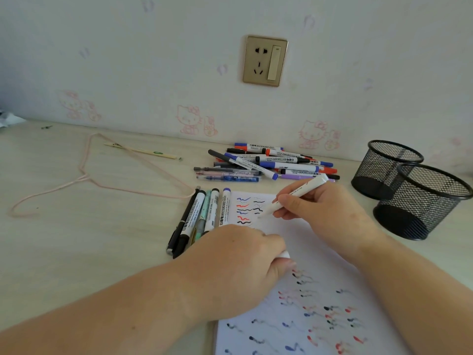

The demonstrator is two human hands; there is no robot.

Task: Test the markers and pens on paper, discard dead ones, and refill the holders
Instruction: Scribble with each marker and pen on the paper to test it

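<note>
While the right hand [317, 208] grips a white marker [294, 196], tip on the paper [302, 242] mid-test, left hand [240, 265] clutches its cap [283, 255]; next: check the line, recap.

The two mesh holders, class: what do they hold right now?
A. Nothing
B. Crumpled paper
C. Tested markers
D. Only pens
A: both mesh holders show bare bottoms, while the markers lie in a pile and a row on the table.
</note>
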